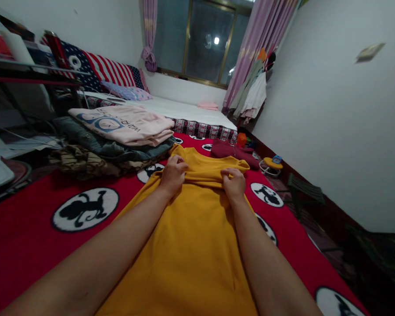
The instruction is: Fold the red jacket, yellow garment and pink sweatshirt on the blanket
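A mustard-yellow garment, perhaps a dress, lies stretched lengthwise over a red blanket with monkey-figure circles. Its neckline end points away from me, and a fold of cloth bunches across it below the neckline. My left hand pinches this fold on its left side. On the right side, my right hand grips the same fold between thumb and fingers. The garment's near end runs out of view below my forearms.
Left of the garment is a pile of clothes topped by a pink printed shirt. A dark red garment lies beyond the neckline. A folding stool stands at right, and a desk at left. A bed is by the window.
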